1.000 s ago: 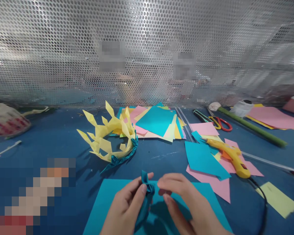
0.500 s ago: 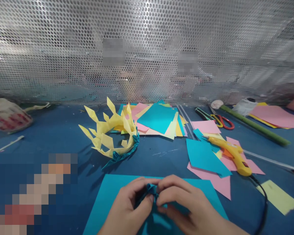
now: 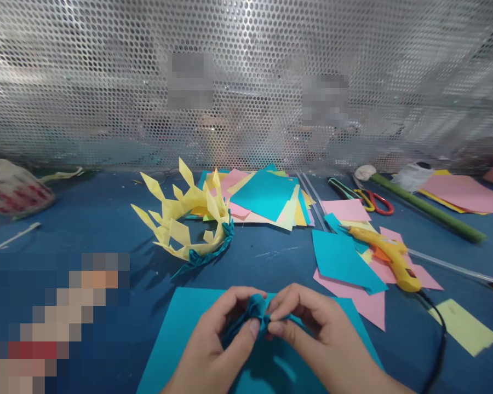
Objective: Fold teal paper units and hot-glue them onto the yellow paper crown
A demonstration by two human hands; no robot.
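Far left, plastic bag (image 3: 12, 191); yellow paper crown (image 3: 187, 221) beyond. Left hand (image 3: 217, 342) pinching twisted teal paper (image 3: 257, 309) over teal sheet (image 3: 176, 334); right hand (image 3: 316, 336) pinching same twist. Farther right, glue gun (image 3: 388, 257), scissors (image 3: 372, 200).

A single head-worn view looks forward and down, close over both hands at the bottom centre; the blue table (image 3: 107, 219) fills the lower half, the perforated metal screen (image 3: 246, 82) the upper.
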